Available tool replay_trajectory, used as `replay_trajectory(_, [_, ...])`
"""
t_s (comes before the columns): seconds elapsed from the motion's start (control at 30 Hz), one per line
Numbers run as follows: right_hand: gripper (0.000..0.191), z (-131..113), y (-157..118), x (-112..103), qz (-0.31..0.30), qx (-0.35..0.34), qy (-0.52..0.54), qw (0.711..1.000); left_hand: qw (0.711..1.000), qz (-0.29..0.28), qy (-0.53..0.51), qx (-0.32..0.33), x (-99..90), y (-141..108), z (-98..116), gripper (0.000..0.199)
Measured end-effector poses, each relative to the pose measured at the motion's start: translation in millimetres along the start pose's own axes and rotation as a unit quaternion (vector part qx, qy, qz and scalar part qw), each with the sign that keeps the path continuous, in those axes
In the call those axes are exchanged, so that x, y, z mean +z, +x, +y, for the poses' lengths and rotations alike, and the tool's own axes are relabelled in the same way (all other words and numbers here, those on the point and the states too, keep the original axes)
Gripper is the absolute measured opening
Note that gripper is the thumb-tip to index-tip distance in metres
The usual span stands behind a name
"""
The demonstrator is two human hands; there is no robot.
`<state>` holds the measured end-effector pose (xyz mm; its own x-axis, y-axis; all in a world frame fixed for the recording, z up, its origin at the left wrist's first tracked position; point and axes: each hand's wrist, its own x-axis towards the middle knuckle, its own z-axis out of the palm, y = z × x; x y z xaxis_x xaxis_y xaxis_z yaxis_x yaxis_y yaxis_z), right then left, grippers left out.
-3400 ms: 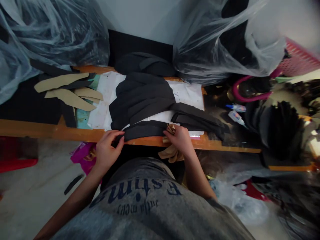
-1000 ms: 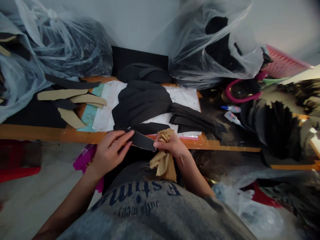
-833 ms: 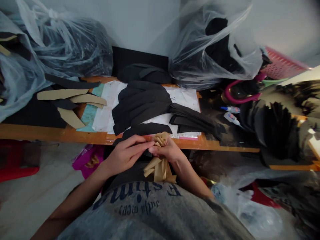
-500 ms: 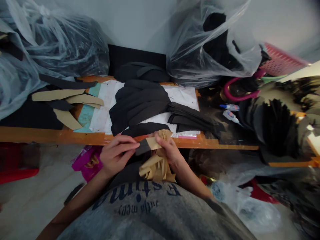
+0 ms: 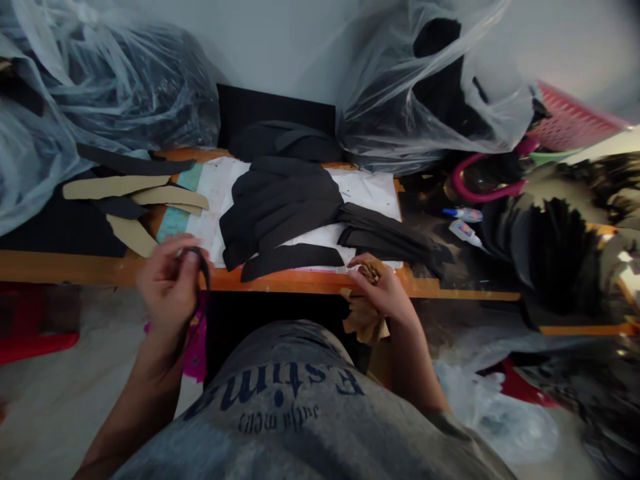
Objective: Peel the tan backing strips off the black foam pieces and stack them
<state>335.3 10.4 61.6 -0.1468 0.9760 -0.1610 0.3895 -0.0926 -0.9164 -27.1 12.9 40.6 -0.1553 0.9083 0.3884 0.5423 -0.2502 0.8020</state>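
Observation:
My left hand [image 5: 170, 287] is raised at the left, over the table's front edge, with its fingers closed on a thin black strip [image 5: 204, 267] that curls beside the thumb. My right hand [image 5: 385, 290], further right at the same edge, grips a bunch of crumpled brown paper [image 5: 365, 317], part of which hangs below the fingers. Between the hands, one curved black piece [image 5: 293, 260] lies along the edge of the table. Behind it is a fanned stack of black pieces [image 5: 285, 200] on white paper [image 5: 367, 187]. Narrow folded black pieces [image 5: 385, 233] lie to its right.
Black and tan strips [image 5: 120, 188] lie at the left. Stuffed clear plastic bags [image 5: 150, 87] stand at the back on both sides. Small glue bottles [image 5: 465, 232], a pink-handled basket [image 5: 487, 190] and standing black pieces [image 5: 555, 257] are at the right. A red stool [image 5: 40, 343] is below left.
My hands have moved apart. The left carried the black strip leftward, away from the brown paper; the right moved right with the crumpled paper.

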Motion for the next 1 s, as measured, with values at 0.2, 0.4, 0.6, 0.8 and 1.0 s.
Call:
replay_trajectory(0.2, [0.032,-33,0,28,-0.129,-0.086,0.037,0.987,0.927,-0.334,-0.062,0.156,48.0,-9,49,0.060])
replay_trajectory(0.4, [0.025,-34,2,35,-0.157,-0.099,-0.007,0.983,0.919,-0.358,-0.163,0.000,60.2,-18,51,0.078])
replay_trajectory(0.6, [0.023,-12,15,12,0.004,-0.039,0.049,0.998,0.950,-0.284,-0.047,-0.117,42.2,-12,16,0.051])
replay_trajectory(0.8, [0.031,14,41,8,0.045,0.017,0.043,0.998,0.972,-0.167,-0.033,-0.164,41.5,-16,-7,0.035])
replay_trajectory(1.0, [0.024,25,58,19,0.058,0.012,-0.065,0.996,0.982,-0.142,0.048,-0.119,48.1,-21,-6,0.030])
